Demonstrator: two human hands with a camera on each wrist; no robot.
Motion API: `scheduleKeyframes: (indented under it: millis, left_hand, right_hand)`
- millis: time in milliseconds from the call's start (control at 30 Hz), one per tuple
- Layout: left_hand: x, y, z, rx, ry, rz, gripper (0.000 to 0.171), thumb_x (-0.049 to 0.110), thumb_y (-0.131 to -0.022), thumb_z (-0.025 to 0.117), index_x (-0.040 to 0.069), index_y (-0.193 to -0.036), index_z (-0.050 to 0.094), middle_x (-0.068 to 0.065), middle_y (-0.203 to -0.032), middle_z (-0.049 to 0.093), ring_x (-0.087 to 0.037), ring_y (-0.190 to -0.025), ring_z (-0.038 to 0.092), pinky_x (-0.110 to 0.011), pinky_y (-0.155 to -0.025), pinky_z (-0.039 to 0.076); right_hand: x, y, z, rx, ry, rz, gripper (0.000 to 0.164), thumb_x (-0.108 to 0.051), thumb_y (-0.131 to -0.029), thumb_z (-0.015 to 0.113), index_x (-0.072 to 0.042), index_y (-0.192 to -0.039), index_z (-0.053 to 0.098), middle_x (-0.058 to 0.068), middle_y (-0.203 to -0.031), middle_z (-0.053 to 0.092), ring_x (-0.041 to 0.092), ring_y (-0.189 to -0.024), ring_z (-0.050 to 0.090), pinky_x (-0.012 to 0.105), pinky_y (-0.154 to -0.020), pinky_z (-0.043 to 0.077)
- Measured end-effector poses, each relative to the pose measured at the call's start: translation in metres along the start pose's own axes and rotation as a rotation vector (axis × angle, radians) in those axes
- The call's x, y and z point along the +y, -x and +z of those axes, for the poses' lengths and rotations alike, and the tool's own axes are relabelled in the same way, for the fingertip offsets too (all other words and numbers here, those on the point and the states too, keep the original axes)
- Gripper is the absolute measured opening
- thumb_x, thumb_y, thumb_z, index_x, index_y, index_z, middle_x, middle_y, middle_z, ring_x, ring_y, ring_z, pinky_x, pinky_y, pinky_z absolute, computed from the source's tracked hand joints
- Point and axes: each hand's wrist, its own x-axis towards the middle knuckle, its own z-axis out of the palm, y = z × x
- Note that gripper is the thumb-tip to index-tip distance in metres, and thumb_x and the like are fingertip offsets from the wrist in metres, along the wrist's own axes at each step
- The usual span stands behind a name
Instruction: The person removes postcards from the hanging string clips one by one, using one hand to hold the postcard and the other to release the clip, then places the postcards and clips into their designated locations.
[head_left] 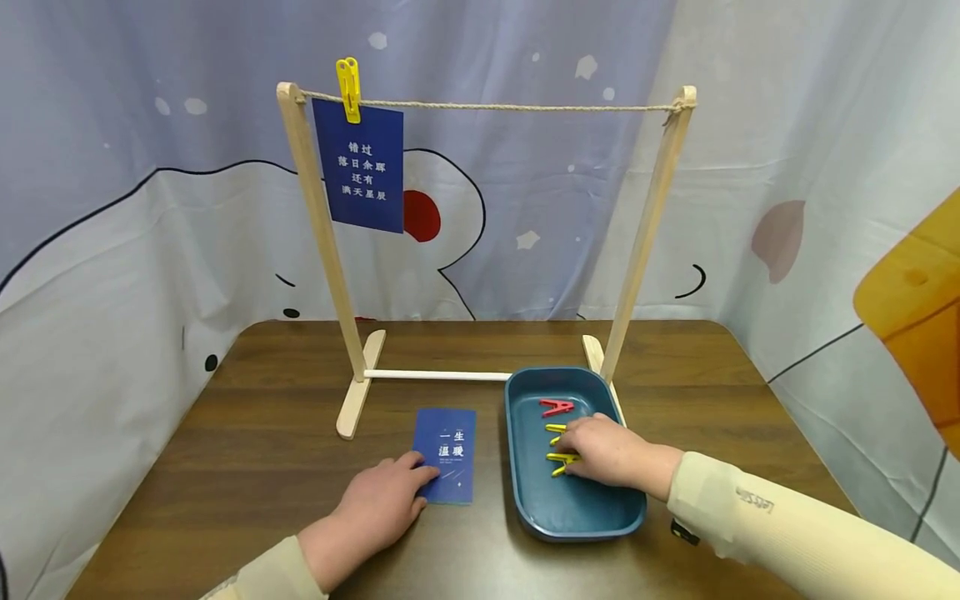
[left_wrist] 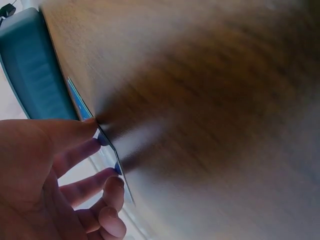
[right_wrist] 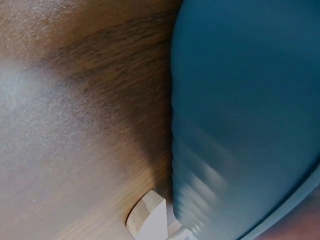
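Note:
A blue card with white writing [head_left: 442, 417] lies flat on the table. My left hand [head_left: 378, 500] rests at its left side, fingers loosely bent. In the left wrist view the thumb and fingertips touch the card [left_wrist: 80, 103]. My right hand [head_left: 603, 450] reaches into a dark blue-green tray [head_left: 577, 517], fingers bent down over two yellow clothespins [head_left: 562, 457]. I cannot tell whether it pinches one. Farther back in the tray lies a red clothespin [head_left: 557, 407]. The right wrist view shows the tray's outer wall [right_wrist: 240, 100]; the hand's fingers are hidden there.
Behind stands a wooden rack [head_left: 322, 225] with a rope [head_left: 487, 106] strung between its posts. A yellow clothespin [head_left: 348, 87] holds another blue card [head_left: 367, 171] at the rope's left end. The tray overlaps the rack's right foot [head_left: 593, 350]. A patterned curtain [head_left: 225, 233] surrounds the table.

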Motion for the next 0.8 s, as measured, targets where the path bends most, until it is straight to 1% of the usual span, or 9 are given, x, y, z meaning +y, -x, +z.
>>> scheduleKeyframes:
  millis: [133,300,433,500,567,667,800]
  left_hand:
    - [0.000,0.000,0.000,0.011,0.005,0.000,0.038,0.028,-0.080,0.069,0.023,-0.117,0.063,-0.005,-0.118,0.056,-0.029,-0.096,0.058,-0.045,-0.069,0.048]
    - [-0.001,0.000,0.000,-0.001,0.019,-0.007,0.038,0.031,-0.081,0.068,0.022,-0.117,0.062,-0.005,-0.117,0.056,-0.028,-0.097,0.058,-0.045,-0.070,0.049]
    - [-0.001,-0.003,-0.001,-0.024,0.039,-0.013,0.041,0.032,-0.082,0.067,0.020,-0.120,0.060,-0.005,-0.120,0.055,-0.028,-0.100,0.058,-0.045,-0.074,0.049]
    - [-0.001,-0.004,-0.004,-0.028,0.050,-0.018,0.042,0.032,-0.083,0.067,0.019,-0.122,0.058,-0.005,-0.122,0.055,-0.028,-0.102,0.058,-0.045,-0.075,0.049]
    - [-0.002,-0.007,-0.009,-0.018,0.064,-0.023,0.044,0.031,-0.083,0.067,0.018,-0.123,0.057,-0.005,-0.124,0.054,-0.028,-0.104,0.058,-0.045,-0.076,0.049]
    - [-0.004,-0.014,-0.020,0.028,0.079,-0.034,0.042,0.029,-0.083,0.067,0.019,-0.123,0.057,-0.002,-0.124,0.055,-0.025,-0.106,0.058,-0.044,-0.079,0.049]
    - [-0.010,-0.029,-0.041,0.125,0.111,-0.047,0.039,0.027,-0.085,0.065,0.022,-0.122,0.057,0.004,-0.125,0.055,-0.021,-0.109,0.056,-0.040,-0.086,0.047]
  right_hand:
    - [0.001,0.000,0.000,-0.009,0.004,0.015,0.026,-0.030,-0.077,0.073,-0.017,-0.100,0.072,-0.007,-0.089,0.065,0.008,-0.081,0.057,0.029,-0.071,0.038]
    - [0.001,0.001,0.001,0.003,0.015,0.003,0.026,-0.031,-0.077,0.073,-0.016,-0.098,0.072,-0.007,-0.086,0.065,0.007,-0.078,0.057,0.028,-0.068,0.036]
    - [0.002,0.001,-0.002,0.024,0.010,-0.015,0.026,-0.034,-0.078,0.072,-0.017,-0.097,0.072,-0.008,-0.085,0.065,0.005,-0.076,0.056,0.028,-0.066,0.034]
    - [0.004,0.000,-0.006,0.053,0.007,-0.026,0.026,-0.036,-0.079,0.071,-0.017,-0.097,0.071,-0.008,-0.085,0.065,0.005,-0.075,0.056,0.028,-0.066,0.034]
    - [0.004,-0.002,-0.014,0.092,0.002,-0.034,0.027,-0.038,-0.080,0.070,-0.017,-0.098,0.071,-0.008,-0.086,0.065,0.005,-0.076,0.057,0.028,-0.068,0.034]
    - [0.005,-0.009,-0.034,0.181,0.014,-0.061,0.025,-0.037,-0.081,0.069,-0.018,-0.097,0.071,-0.008,-0.088,0.066,0.006,-0.077,0.059,0.030,-0.071,0.037]
    - [0.002,-0.022,-0.075,0.326,0.059,-0.099,0.019,-0.034,-0.084,0.066,-0.021,-0.097,0.070,-0.010,-0.089,0.065,0.004,-0.081,0.059,0.032,-0.077,0.041]
